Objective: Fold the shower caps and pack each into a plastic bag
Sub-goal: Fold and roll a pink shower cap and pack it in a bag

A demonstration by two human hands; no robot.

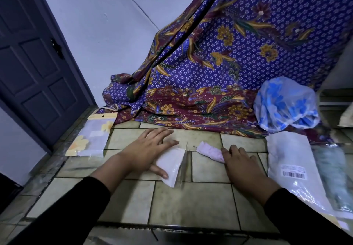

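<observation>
1. Black sleeves came in low from the near edge of the tiled counter [191, 202], one from 7 o'clock and one from 5 o'clock.
2. Her left hand [147, 150] lay flat with the fingers spread, pinning a small clear plastic bag [171, 165] to the tiles; it gripped nothing. The bag's open edge seemed to face 3 o'clock.
3. Her right hand [242, 163] rested knuckles up, fingertips on the near end of a folded pink shower cap [209, 152]. Whether the fingers had closed on it I could not tell.
4. The cap lay just beside the bag, at its 2 o'clock, not yet inside.
5. To do this well, I judged she should keep the bag pinned, lift its upper layer with a thumb, and slide the cap in narrow end first so the folds held.
6. Thin film clings, so a slow push looked wiser than a shove, or the cap would bunch at the mouth.
7. A loose blue-flowered shower cap [284, 103] waited at 2 o'clock, against the patterned cloth [210, 72].
8. Packed bags [91, 139] lay at 10 o'clock, more packets [292, 160] at 3 o'clock.
</observation>
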